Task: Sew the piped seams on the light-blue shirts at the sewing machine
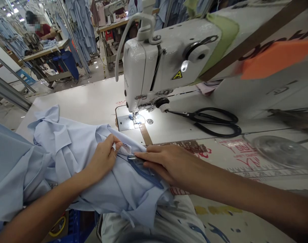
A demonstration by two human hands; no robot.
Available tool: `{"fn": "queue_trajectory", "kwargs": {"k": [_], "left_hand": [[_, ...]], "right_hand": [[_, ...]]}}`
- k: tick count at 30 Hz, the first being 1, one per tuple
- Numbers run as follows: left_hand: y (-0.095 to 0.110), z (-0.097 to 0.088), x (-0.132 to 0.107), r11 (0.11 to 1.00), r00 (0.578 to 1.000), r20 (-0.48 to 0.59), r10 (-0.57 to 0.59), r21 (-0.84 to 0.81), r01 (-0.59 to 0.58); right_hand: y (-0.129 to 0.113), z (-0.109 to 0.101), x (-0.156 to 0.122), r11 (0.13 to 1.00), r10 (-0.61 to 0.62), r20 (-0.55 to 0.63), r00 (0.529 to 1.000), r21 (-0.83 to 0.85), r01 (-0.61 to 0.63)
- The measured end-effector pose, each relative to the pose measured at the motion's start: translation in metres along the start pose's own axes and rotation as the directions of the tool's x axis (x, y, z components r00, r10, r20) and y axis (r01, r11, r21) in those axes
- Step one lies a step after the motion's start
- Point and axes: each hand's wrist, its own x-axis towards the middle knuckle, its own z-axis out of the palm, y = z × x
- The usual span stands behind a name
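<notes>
A light blue garment [75, 138] lies across the front edge of the table and over my lap. My left hand [105, 153] is closed, pinching a folded edge of it with a small white piece of cloth at the fingertips. Just to the right, my right hand [164, 160] grips blue thread snips [141, 170], their blade tips near a dark thread by the pinched edge. Part of the snips is hidden under my right fingers. Behind both hands stands a white sewing machine [143, 67], its lamp lighting the needle area.
Black-handled scissors [214, 121] lie on the white sewing table [73, 94], right of the needle. An orange piece [277, 60] hangs on the machine. Beneath my left arm is a blue crate [75, 222]. Farther back, a person [44, 30] sits at another table.
</notes>
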Motion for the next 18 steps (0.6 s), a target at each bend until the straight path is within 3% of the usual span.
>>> {"fn": "queue_trajectory", "kwargs": {"k": [9,14,18], "left_hand": [[0.0,0.0,0.0,1.0,1.0,-0.005,0.002,-0.018,-0.002],[0.001,-0.001,0.001,0.99,0.997,0.069,-0.023,-0.139,0.033],[0.001,-0.001,0.0,0.991,0.997,0.073,-0.001,-0.132,0.011]], "right_hand": [[0.003,0.013,0.005,1.0,0.011,-0.079,0.997,-0.024,-0.013],[0.0,0.003,0.007,0.988,-0.116,-0.004,0.993,0.098,0.116],[-0.003,-0.005,0.004,0.994,-0.052,0.025,0.998,0.095,0.049]]}}
